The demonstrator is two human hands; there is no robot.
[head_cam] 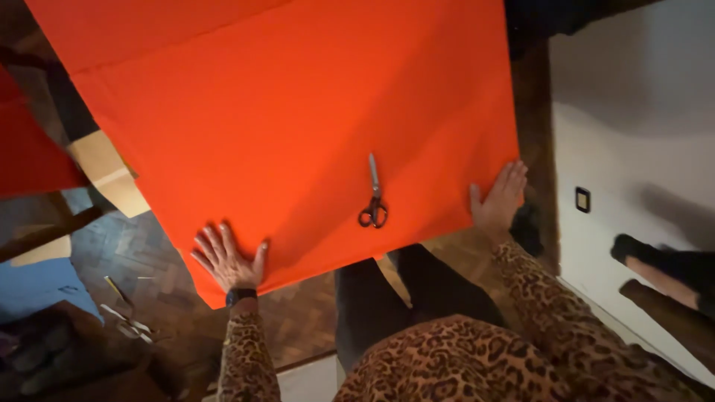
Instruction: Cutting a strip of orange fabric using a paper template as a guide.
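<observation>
Hands (223, 257) (500, 197) flat on orange fabric (298, 112); scissors (374, 195) between.

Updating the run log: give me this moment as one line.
left hand: flat on orange fabric sheet | right hand: flat at sheet's edge | black-handled metal scissors: lying on sheet, between hands

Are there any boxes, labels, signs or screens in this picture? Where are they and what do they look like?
Cardboard box: sticks out from under the left edge of the orange fabric; plain tan, boxy, no label showing.
Wall switch plate: on the white wall at right; small dark square, light rim.
Wristwatch: on the left hand's wrist; black band, its face not visible.
No signs or labels in view.
</observation>
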